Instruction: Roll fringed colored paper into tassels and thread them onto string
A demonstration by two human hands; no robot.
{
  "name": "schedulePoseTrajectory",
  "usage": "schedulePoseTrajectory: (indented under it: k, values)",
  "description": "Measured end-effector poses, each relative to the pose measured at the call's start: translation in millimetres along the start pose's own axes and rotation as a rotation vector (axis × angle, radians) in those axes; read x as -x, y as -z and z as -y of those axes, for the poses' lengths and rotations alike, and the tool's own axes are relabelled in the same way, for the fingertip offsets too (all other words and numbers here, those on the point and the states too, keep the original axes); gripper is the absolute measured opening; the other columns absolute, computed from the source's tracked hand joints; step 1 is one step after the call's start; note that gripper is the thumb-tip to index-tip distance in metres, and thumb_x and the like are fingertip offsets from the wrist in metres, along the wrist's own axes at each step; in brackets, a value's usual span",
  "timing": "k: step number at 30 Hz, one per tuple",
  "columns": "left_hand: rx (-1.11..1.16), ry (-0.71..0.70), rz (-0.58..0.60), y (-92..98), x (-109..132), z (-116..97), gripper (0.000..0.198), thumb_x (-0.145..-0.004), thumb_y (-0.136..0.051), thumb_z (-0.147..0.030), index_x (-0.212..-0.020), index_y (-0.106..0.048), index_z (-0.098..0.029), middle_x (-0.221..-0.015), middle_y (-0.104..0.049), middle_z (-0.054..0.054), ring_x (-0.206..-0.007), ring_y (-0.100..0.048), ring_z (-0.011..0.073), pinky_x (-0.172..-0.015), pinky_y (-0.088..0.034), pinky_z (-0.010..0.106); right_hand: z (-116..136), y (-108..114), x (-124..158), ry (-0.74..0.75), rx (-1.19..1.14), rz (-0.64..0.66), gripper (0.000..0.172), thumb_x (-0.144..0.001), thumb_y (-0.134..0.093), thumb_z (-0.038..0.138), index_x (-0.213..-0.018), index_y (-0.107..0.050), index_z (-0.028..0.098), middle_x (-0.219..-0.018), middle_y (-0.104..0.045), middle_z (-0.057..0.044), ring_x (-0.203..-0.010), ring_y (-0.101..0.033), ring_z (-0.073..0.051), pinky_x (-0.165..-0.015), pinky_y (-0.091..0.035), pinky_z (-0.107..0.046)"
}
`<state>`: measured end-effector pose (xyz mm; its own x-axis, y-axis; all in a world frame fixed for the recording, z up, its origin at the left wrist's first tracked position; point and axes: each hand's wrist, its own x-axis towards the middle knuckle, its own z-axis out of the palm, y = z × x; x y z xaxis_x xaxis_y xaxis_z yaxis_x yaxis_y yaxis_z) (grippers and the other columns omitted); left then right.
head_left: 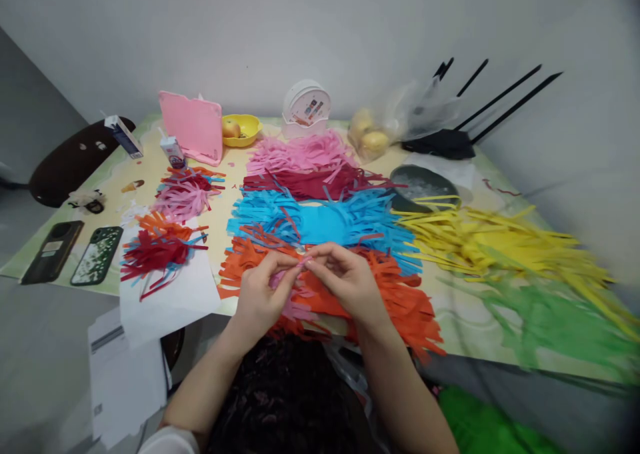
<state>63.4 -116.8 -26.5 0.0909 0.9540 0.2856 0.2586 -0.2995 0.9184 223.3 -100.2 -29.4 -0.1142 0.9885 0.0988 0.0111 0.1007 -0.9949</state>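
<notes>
Over the near edge of the table, my left hand (265, 293) and my right hand (349, 282) meet, fingertips pinched together. Between them they grip a small pink fringed tassel (300, 306), its strips hanging below the left fingers. Right beneath lies a pile of orange fringed strips (404, 301), partly hidden by my hands. Beyond it are rows of blue fringe (323, 222), dark red fringe (305, 185) and pink fringe (305, 153). To the left, mixed-colour tassels (156, 251) rest partly on white paper (167, 301). Whether the strips are paper or cloth I cannot tell.
Yellow fringe (500, 237) and green fringe (555, 324) spread at the right. Two phones (97, 255) lie on the left. A pink tablet case (193, 124), a yellow bowl (254, 129), a dark plate (440, 194) and a black router (443, 145) stand farther back.
</notes>
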Motion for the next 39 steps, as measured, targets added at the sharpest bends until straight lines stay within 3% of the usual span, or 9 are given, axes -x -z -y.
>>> schedulePoseTrajectory:
  k: [7,10,14,26,28,30,35,37,39]
  values:
    - [0.049,0.038,0.009,-2.8,4,-4,0.003,-0.09,-0.064,-0.022,-0.09,-0.065,-0.019,-0.08,-0.077,0.002,-0.073,-0.076,0.0159,-0.068,-0.057,0.022,5,13,-2,-0.039,-0.001,0.132,0.029,-0.079,-0.074,0.047,-0.086,-0.071,0.018,-0.057,-0.058,0.003,-0.047,-0.047,-0.01,-0.046,-0.036,-0.023]
    - [0.207,0.093,0.067,-4.4,2,-4,0.007,-0.09,-0.065,-0.024,-0.094,-0.064,-0.018,-0.081,-0.078,0.002,-0.073,-0.076,0.0155,-0.069,-0.059,0.022,8,15,0,-0.022,0.012,0.047,0.029,-0.08,-0.073,0.047,-0.079,-0.07,0.019,-0.06,-0.062,0.0,-0.05,-0.051,-0.011,-0.048,-0.039,-0.024]
    - [0.205,0.07,0.004,-7.3,0,-1,0.018,-0.08,-0.076,-0.026,-0.094,-0.07,-0.018,-0.091,-0.078,0.004,-0.084,-0.075,0.0176,-0.079,-0.058,0.025,12,10,6,0.025,0.077,-0.015,0.024,-0.082,-0.071,0.042,-0.077,-0.069,0.019,-0.063,-0.064,-0.001,-0.053,-0.054,-0.012,-0.049,-0.041,-0.024]
    - [0.373,0.281,-0.019,3.3,2,12,0.019,-0.079,-0.074,-0.033,-0.086,-0.071,-0.016,-0.073,-0.075,0.003,-0.062,-0.07,0.016,-0.064,-0.056,0.026,16,-15,10,0.196,0.162,-0.293,0.018,-0.084,-0.066,0.027,-0.069,-0.062,0.019,-0.053,-0.052,0.005,-0.046,-0.043,-0.008,-0.044,-0.036,-0.02]
    - [0.245,0.264,-0.017,24.4,8,18,0.019,-0.081,-0.07,-0.034,-0.086,-0.073,-0.016,-0.078,-0.076,0.005,-0.069,-0.07,0.017,-0.069,-0.056,0.027,10,-22,13,0.207,0.168,-0.28,0.015,-0.084,-0.065,0.027,-0.071,-0.064,0.019,-0.056,-0.056,0.004,-0.048,-0.047,-0.009,-0.046,-0.038,-0.02]
    - [0.02,0.232,-0.11,66.4,16,26,0.022,-0.086,-0.063,-0.035,-0.086,-0.074,-0.016,-0.083,-0.076,0.006,-0.077,-0.069,0.018,-0.075,-0.055,0.028,4,-28,18,0.209,0.169,-0.207,0.009,-0.085,-0.064,0.026,-0.08,-0.068,0.02,-0.063,-0.063,0.002,-0.05,-0.052,-0.009,-0.048,-0.042,-0.021]
    - [-0.845,0.046,-0.846,201.1,35,43,0.024,-0.089,-0.053,-0.029,-0.091,-0.073,-0.016,-0.1,-0.066,0.009,-0.1,-0.06,0.0239,-0.092,-0.048,0.039,-9,-36,20,0.187,0.162,-0.085,0.011,-0.089,-0.061,0.024,-0.094,-0.07,0.021,-0.063,-0.062,0.003,-0.049,-0.052,-0.009,-0.047,-0.042,-0.02]
    - [-0.968,0.017,-0.775,222.6,32,52,0.025,-0.089,-0.05,-0.027,-0.091,-0.072,-0.016,-0.098,-0.066,0.01,-0.099,-0.059,0.0256,-0.093,-0.046,0.041,-11,-42,17,0.173,0.166,-0.054,0.012,-0.089,-0.06,0.025,-0.092,-0.07,0.02,-0.061,-0.061,0.003,-0.049,-0.052,-0.01,-0.045,-0.042,-0.02]
    - [-0.971,0.033,-0.546,215.9,24,64,0.024,-0.088,-0.049,-0.025,-0.094,-0.071,-0.017,-0.096,-0.068,0.009,-0.097,-0.059,0.0255,-0.092,-0.045,0.041,-10,-45,16,0.174,0.176,-0.027,0.013,-0.089,-0.059,0.025,-0.091,-0.07,0.02,-0.061,-0.06,0.003,-0.049,-0.052,-0.01,-0.046,-0.043,-0.02]
